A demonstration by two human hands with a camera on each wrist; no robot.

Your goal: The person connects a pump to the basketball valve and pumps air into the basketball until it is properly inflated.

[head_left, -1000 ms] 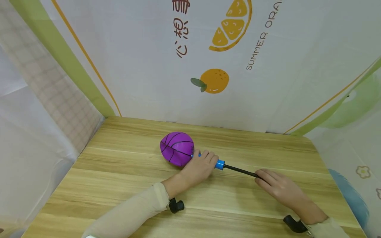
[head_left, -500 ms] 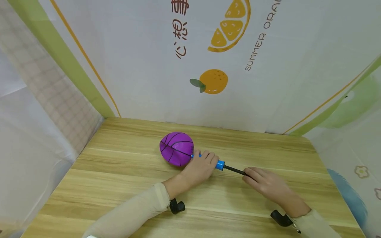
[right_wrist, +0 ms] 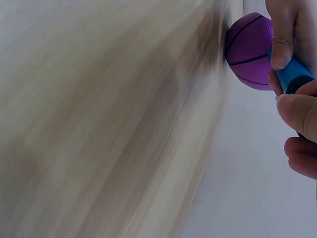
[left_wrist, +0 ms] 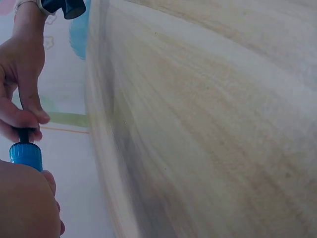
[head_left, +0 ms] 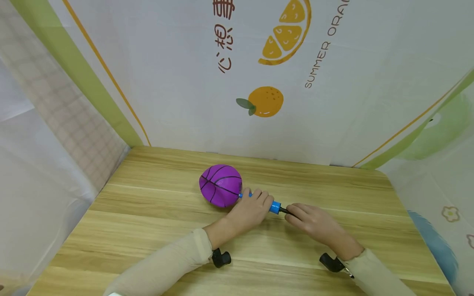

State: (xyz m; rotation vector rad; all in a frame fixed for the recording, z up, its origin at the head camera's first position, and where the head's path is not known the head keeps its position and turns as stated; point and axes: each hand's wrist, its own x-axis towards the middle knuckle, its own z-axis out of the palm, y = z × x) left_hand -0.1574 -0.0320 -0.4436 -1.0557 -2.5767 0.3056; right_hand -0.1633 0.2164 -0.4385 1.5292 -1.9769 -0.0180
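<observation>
A purple ball (head_left: 221, 185) with black basketball lines rests on the table, its left side creased inward. Against its right side sits the nozzle end of a blue hand pump (head_left: 275, 207). My left hand (head_left: 249, 209) grips the pump's barrel, fingers curled over the top. Out of the barrel's right end comes a short stretch of black rod (head_left: 283, 210). My right hand (head_left: 314, 222) holds the rod's outer end, close to the barrel; the handle is hidden in the fingers. In the left wrist view the blue collar (left_wrist: 26, 155) shows between both hands.
The wood-grain table (head_left: 148, 230) ends at the back against a white cloth (head_left: 177, 102) printed with oranges. More patterned cloth hangs at the left and right sides. A black wrist mount (head_left: 221, 258) sits under the left cuff, another black mount (head_left: 331, 262) by the right.
My right hand has moved left toward the barrel, and much less of the black rod shows. The left hand and ball have stayed nearly in place, the ball still creased.
</observation>
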